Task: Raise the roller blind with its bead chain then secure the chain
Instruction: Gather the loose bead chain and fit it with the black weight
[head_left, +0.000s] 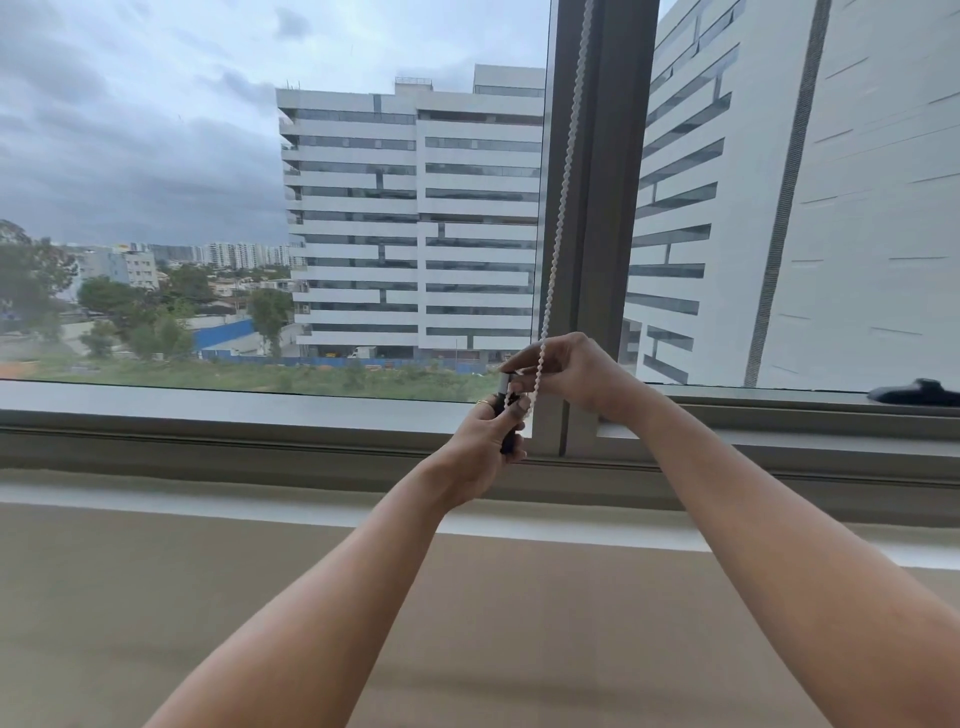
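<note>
A white bead chain (566, 171) hangs down along the grey window mullion (602, 208) from the top of the frame. Its lower end runs into my two hands, which meet just in front of the mullion's foot. My right hand (566, 371) pinches the chain from above, fingers closed on it. Below it, my left hand (491, 441) grips a small dark holder (505, 387) with a grey top, and the chain passes beside it. The roller blind itself is out of sight above the frame; the glass is uncovered.
A wide grey sill (234, 405) runs below the glass, with a beige ledge (260, 597) nearer me. A black window handle (917, 392) lies on the right sill. Office buildings and trees show outside.
</note>
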